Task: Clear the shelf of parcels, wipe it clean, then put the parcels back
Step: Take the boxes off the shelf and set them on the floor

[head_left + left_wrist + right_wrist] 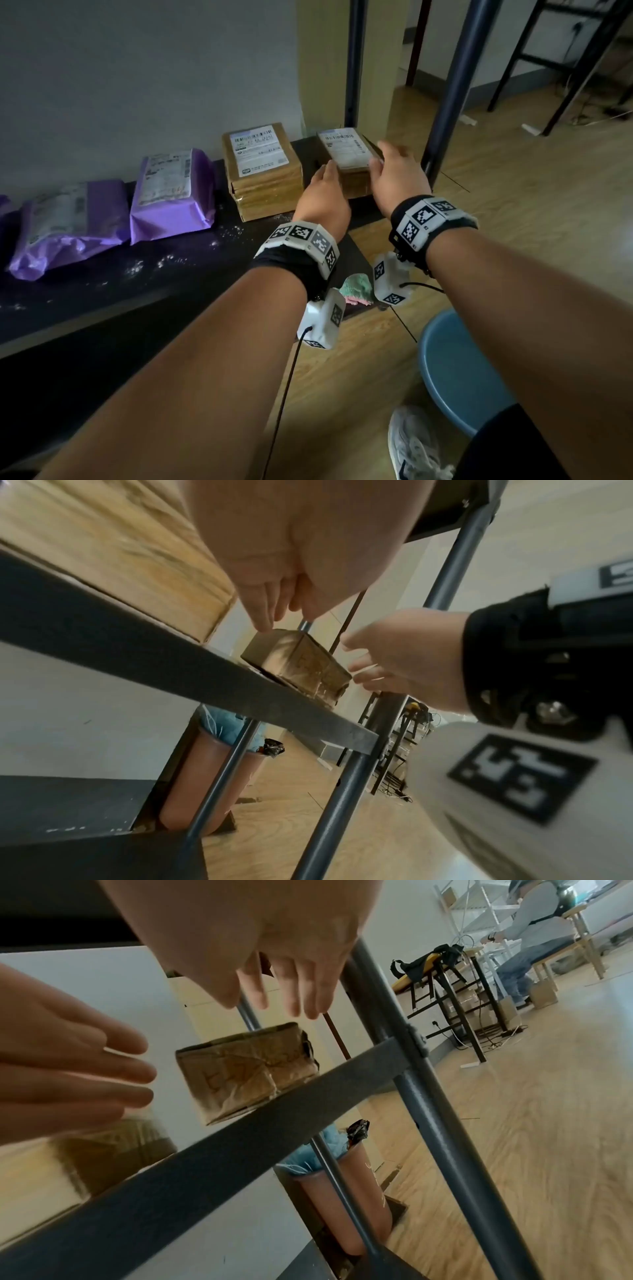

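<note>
A small cardboard parcel with a white label sits at the right end of the dark shelf. My left hand is beside its left side and my right hand beside its right side, both with straight fingers. In the right wrist view the parcel shows a gap to the left hand and to the right hand. In the left wrist view the left fingertips are at the parcel's top corner. A larger cardboard parcel and two purple bag parcels lie further left.
White dust speckles the shelf front. A green-pink cloth lies at the shelf's near right corner. A dark metal post stands just right of the small parcel. A blue basin and my shoe are on the wooden floor.
</note>
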`<state>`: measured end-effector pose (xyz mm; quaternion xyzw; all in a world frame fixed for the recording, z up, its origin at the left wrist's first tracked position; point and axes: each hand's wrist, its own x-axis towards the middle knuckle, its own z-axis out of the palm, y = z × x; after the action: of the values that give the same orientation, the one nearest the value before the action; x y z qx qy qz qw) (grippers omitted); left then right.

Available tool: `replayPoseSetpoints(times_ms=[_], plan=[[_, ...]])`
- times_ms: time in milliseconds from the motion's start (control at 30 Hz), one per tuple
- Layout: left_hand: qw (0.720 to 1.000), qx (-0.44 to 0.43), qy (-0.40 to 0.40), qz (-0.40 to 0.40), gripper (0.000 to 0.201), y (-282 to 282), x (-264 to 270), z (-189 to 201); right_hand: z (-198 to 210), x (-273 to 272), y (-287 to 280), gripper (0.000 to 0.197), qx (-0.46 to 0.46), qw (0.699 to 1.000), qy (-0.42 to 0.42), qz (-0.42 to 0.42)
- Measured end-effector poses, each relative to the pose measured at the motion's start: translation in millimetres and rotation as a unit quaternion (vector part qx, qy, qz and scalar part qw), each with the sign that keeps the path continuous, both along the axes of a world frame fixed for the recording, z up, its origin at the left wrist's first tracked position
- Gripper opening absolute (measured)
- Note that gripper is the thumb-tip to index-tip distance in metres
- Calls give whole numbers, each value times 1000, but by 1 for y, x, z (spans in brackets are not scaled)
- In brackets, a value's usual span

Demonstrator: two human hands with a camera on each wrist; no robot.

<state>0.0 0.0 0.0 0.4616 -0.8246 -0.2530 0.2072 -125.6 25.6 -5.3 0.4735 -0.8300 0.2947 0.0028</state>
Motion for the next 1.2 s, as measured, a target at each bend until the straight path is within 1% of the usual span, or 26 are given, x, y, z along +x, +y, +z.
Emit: replayPoseSetpoints(times_ms=[33,167,233,300,367,433,533,667,733,800,900,967,1033,1200], plan=[[1000,14,-19,-2,60,-2,-2,1,1,-2,-4,47,13,1000,-13,-6],[999,34,-37,-9,57,-12,-8,-8,-8,-7,-20,51,48,998,-38,-27],[998,40,-37,-22,55,-13,-9,-11,-11,-4,-22,50,42,998,-43,-34],[999,36,-19,-23,53,-13,-9,-12,-11,-2,-22,46,26,998,-45,-43],[999,38,4,-22,49,-10,-7,-11,-8,-1,-19,41,14,998,-43,-49],[998,44,30,-29,48,-5,-5,-8,-4,4,-14,40,6,998,-44,-52],[995,58,84,-23,45,6,1,0,5,17,1,44,-27,996,-62,-56],[980,95,174,29,38,26,15,10,13,35,33,47,-79,990,-92,-66],[969,128,208,45,36,39,24,11,13,46,50,52,-84,989,-100,-67],[964,135,223,52,34,52,36,8,10,55,67,58,-82,989,-99,-69],[968,120,213,51,36,72,54,-5,0,69,93,62,-74,990,-99,-65],[971,124,204,34,35,83,66,-18,-10,79,109,62,-63,992,-92,-58],[972,135,190,26,32,98,80,-30,-23,90,126,61,-49,992,-105,-51],[973,150,167,47,29,128,109,-77,-73,121,158,56,-47,987,-142,-54]])
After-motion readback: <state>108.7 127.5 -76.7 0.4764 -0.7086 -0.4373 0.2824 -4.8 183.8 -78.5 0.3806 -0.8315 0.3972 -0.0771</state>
